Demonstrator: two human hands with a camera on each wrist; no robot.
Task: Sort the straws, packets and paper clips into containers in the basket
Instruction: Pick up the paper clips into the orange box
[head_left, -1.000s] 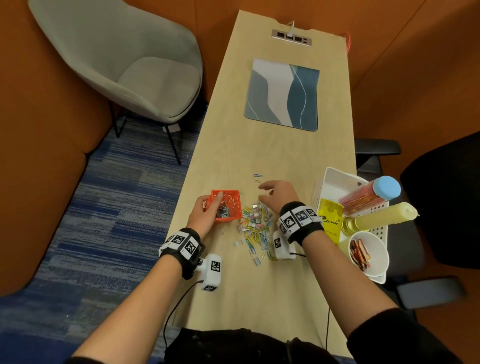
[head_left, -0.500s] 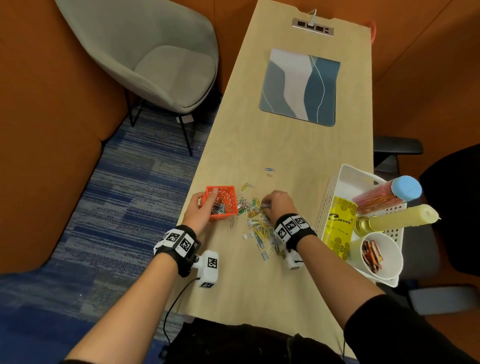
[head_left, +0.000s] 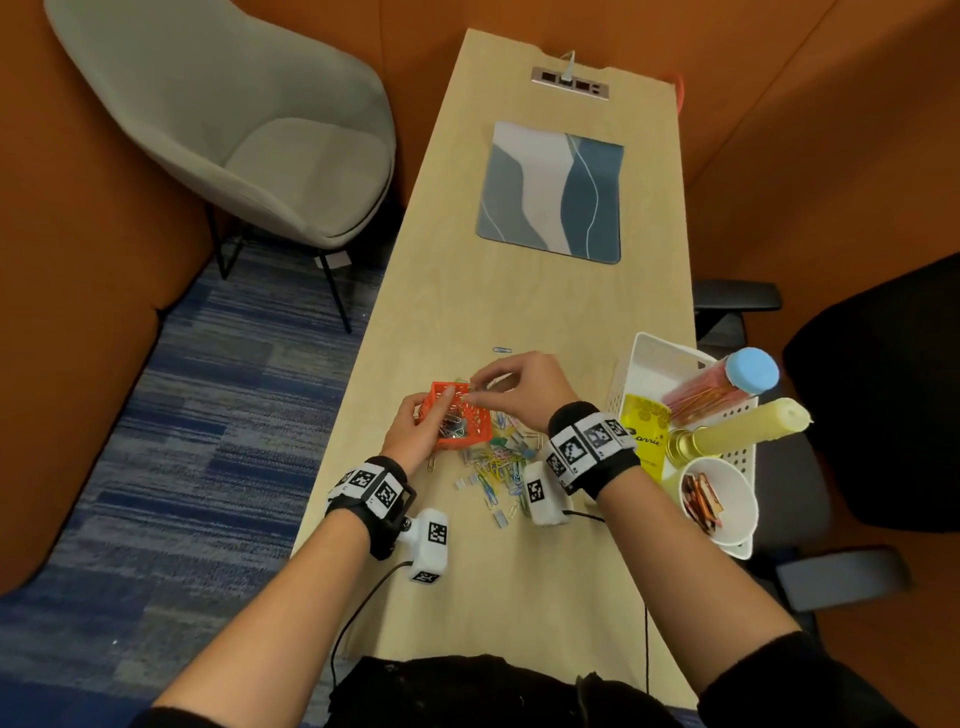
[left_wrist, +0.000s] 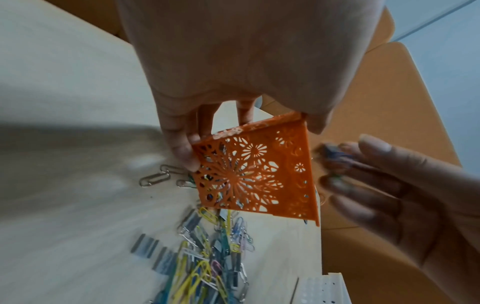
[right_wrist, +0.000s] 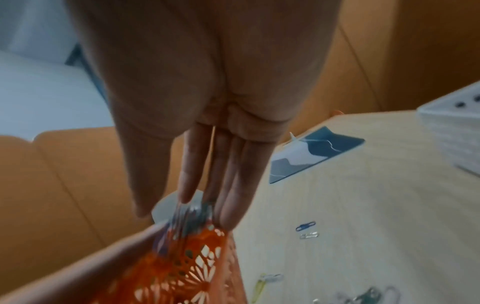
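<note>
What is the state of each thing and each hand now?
Orange box: tilted, held by left hand, clips inside.
Right hand: pinching clips above the box.
Clip pile: loose on table.
White basket: holds straw jar, packet cup.

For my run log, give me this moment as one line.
left hand: holds orange basket tilted | right hand: pinches paper clips over it | clip pile: on table
</note>
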